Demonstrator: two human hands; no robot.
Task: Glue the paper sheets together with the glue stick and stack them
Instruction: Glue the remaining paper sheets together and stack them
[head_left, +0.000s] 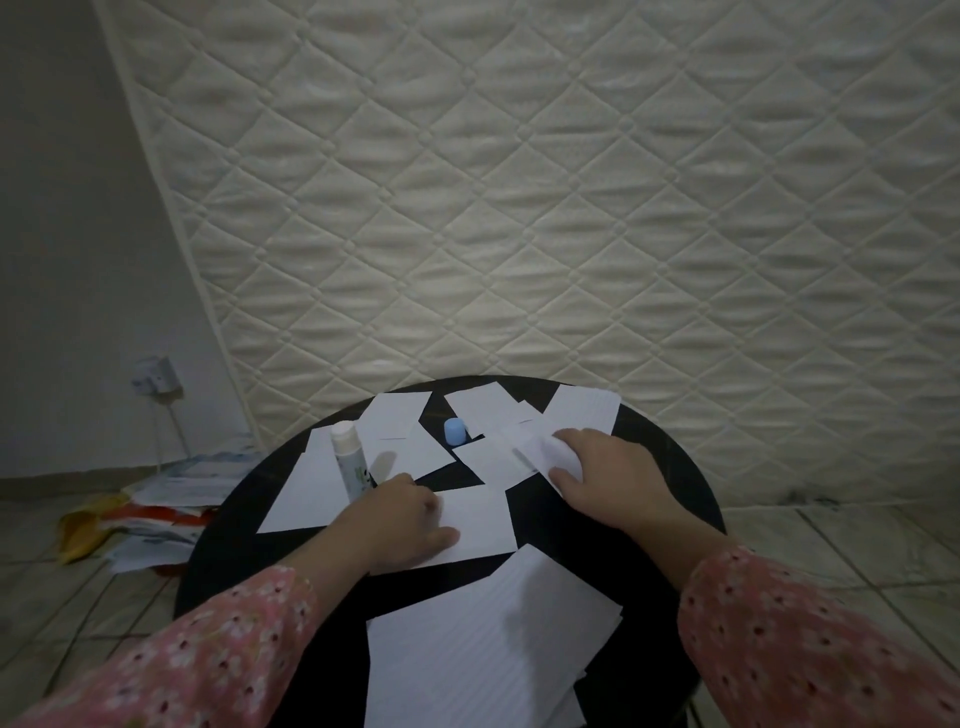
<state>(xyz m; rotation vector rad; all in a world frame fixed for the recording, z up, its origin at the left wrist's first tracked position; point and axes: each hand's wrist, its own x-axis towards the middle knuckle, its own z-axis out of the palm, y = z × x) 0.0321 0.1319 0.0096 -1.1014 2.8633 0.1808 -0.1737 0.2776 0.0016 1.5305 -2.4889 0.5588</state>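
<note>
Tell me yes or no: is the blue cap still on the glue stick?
No: the blue cap stands by itself on the black table, apart from the uncapped glue stick held in the left hand.

Uncapped white glue stick (349, 462) upright beside its blue cap (455, 431), amid perhaps 8 scattered white paper sheets (478, 525).

Pink floral sleeves (810, 639) (2, long)

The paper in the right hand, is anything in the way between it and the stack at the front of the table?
Nothing upright blocks it. Between the paper in the right hand and the stack lie only a flat loose sheet and bare table. The blue cap stands behind, off that path.
</note>
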